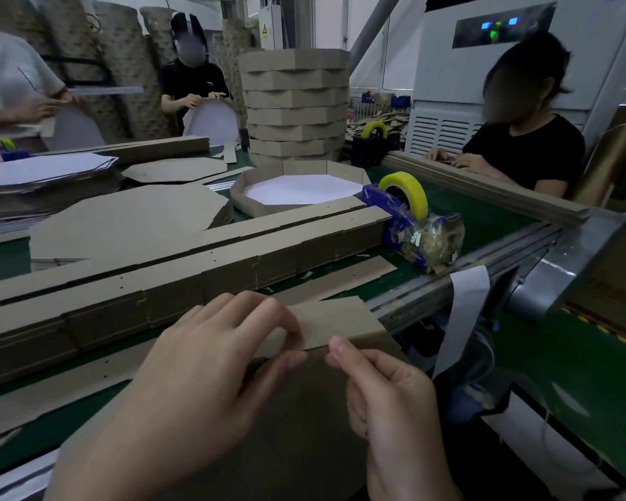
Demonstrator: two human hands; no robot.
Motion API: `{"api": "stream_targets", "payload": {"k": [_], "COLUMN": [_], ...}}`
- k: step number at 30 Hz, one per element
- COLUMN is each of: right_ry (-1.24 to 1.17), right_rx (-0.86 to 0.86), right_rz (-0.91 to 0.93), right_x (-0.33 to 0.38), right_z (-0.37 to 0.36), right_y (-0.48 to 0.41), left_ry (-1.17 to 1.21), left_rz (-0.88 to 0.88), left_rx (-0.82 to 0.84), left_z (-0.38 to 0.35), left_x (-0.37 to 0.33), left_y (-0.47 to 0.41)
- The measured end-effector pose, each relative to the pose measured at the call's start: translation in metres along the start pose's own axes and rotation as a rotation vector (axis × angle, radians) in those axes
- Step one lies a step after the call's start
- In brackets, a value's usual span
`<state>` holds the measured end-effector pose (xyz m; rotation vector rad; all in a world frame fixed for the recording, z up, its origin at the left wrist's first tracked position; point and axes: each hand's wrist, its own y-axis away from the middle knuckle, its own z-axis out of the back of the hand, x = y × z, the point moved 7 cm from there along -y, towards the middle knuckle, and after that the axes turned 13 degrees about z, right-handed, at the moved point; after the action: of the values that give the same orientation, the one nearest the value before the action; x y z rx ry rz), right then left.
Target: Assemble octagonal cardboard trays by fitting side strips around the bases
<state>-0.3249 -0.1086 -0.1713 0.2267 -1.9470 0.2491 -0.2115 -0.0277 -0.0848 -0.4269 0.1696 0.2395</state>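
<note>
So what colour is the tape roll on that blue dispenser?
Yellow. The tape roll shows best in the head view.

On the counter (485,211), long bundles of strips (196,269) ran left to right across the middle. Behind them lay a flat stack of bases (123,218) at left, then one finished tray (300,191) (a tower of trays (295,106) stood behind it), and a tape dispenser (409,215) at the strips' right end.

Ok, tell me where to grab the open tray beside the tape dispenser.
Pinch the tray by its left wall from above, straddling the rim. Its walls stand thin and upright with the top open, and the tape dispenser crowds the right side.
</note>
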Motion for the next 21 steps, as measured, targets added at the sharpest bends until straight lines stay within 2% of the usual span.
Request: {"api": "stream_targets", "payload": {"k": [5, 9, 12, 17, 21], "right_ry": [0.062, 0.096, 0.067, 0.096, 0.13], "right_rx": [0.137, 0.268, 0.33, 0.414, 0.445], "right_rz": [-0.045, -0.095, -0.136, -0.152, -0.221], "right_x": [0.001, 0.0, -0.002, -0.002, -0.003], "right_z": [-0.002, -0.001, 0.0, -0.003, 0.0], "right_y": [0.0, -0.001, -0.001, 0.001, 0.001], "left_ry": [-0.145, -0.114, -0.046, -0.062, -0.096], "left_rz": [-0.03, 0.02, 0.065, 0.172, 0.141], "left_rx": [0.085, 0.109, 0.05, -0.121, -0.178], "left_z": [0.0, 0.003, 0.006, 0.005, 0.005], "left_x": [-0.001, -0.001, -0.01, -0.026, -0.028], "left_y": [0.001, -0.001, -0.003, -0.009, -0.008]}}
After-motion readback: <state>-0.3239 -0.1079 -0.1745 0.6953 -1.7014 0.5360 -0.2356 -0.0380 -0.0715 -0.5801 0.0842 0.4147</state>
